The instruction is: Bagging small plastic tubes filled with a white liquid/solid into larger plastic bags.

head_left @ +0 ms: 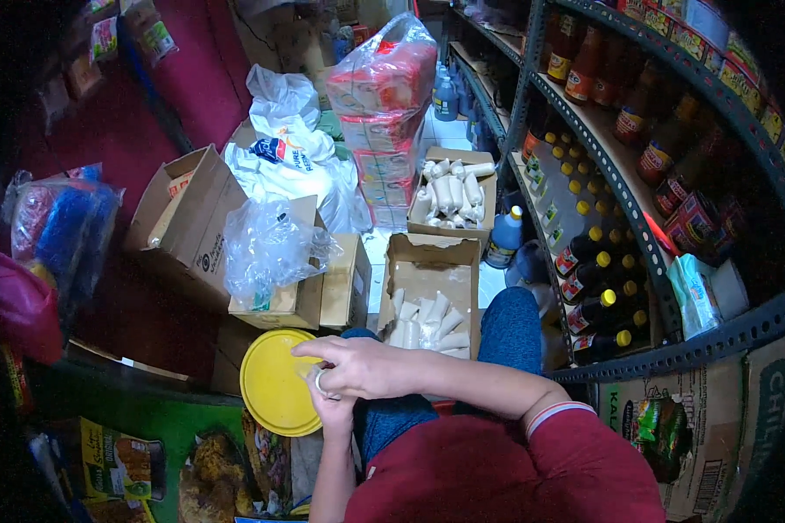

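Observation:
My right hand [358, 366] reaches across from the right, over a round yellow lid [275, 397] at my left knee. Its index finger points left while the other fingers curl in. Just below, touching it, my left hand [331, 403] comes up with fingers bent, a ring on one. Both hands look closed around something small, perhaps clear plastic, mostly hidden between them. Beyond my hands, between my knees, an open cardboard box [432, 253] has several slim white-filled plastic packets [432, 321] in its near end.
Behind that box, another carton [458, 230] holds plump white packets [449, 193]. Clear plastic bags [275, 248] lie on cartons at left. Wrapped red bundles [384, 113] are stacked at the back. Shelves of bottles [584, 261] line the right; a blue jug [504, 235] stands beside them.

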`<state>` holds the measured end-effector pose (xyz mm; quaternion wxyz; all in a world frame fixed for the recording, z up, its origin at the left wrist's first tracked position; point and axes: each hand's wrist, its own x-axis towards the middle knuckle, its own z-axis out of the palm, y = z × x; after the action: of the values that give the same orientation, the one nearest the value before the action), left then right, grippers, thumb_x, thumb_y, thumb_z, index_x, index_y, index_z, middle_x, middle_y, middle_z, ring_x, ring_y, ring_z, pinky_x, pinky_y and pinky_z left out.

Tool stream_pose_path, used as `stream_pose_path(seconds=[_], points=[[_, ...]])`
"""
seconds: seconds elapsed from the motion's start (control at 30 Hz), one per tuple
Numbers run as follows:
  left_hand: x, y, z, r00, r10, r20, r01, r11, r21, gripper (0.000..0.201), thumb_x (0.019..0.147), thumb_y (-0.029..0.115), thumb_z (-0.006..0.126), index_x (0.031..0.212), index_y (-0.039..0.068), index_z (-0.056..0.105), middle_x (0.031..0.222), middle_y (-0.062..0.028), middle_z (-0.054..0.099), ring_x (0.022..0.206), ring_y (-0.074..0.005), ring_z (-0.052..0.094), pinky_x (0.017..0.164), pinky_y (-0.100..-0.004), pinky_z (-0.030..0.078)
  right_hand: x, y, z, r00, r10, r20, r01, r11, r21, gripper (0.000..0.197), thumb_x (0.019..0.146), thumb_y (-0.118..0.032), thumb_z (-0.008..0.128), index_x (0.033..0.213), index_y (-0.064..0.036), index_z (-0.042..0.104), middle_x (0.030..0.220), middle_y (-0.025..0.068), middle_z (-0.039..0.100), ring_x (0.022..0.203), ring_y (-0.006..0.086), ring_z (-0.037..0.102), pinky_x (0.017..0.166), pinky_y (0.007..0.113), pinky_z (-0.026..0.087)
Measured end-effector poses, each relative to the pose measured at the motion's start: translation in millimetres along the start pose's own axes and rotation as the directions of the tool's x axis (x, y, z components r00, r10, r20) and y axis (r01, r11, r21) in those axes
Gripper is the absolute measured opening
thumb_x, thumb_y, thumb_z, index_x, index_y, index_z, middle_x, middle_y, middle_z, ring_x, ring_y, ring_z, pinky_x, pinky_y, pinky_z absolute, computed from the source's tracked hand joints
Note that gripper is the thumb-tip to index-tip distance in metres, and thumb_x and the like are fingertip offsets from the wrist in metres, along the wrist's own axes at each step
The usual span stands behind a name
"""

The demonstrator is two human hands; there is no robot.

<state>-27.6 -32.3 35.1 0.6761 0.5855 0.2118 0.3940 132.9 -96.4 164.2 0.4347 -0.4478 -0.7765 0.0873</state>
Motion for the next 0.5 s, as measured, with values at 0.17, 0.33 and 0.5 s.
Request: stream_pose_path(seconds=[0.17,0.33,0.5], points=[[11,38,-4,0.963,-0.173,0.207,0.190,0.980,-0.065,0.063,0.074,0.014,0.077,0.126,0.003,0.045,0.123,-0.0090,0.051,0.110,-0.0189,0.052,0.094,-0.0334,0.042,-11,2,-6,0.998,0.038,0.059,-0.043,0.995,0.093,0.012,0.078,-0.014,0.065,0.080,-0.0030,0.061,0.128,0.0271,0.048,0.118,0.0426,0.050,0.091,0.045,0.047],[39,76,-13,0.915,-0.122,0.384,0.043,0.977,0.207,0.027,0.078,0.010,0.070,0.102,0.001,0.066,0.111,-0.0108,0.060,0.105,-0.0223,0.056,0.090,-0.0355,0.043,-9,0,-15,0.997,0.026,0.066,-0.023,0.999,-0.050,0.017,0.080,-0.017,0.065,0.091,-0.0038,0.066,0.128,0.0258,0.049,0.118,0.0422,0.050,0.091,0.047,0.046],[53,117,-3,0.868,0.018,0.496,-0.300,0.816,0.495,0.010,0.080,0.007,0.066,0.088,0.003,0.070,0.094,-0.0112,0.065,0.094,-0.0268,0.060,0.084,-0.0363,0.047,-9,-1,-31,0.999,-0.010,0.040,0.015,0.994,-0.111,0.016,0.081,-0.014,0.063,0.093,-0.0051,0.066,0.126,0.0246,0.050,0.118,0.0407,0.051,0.091,0.047,0.045]])
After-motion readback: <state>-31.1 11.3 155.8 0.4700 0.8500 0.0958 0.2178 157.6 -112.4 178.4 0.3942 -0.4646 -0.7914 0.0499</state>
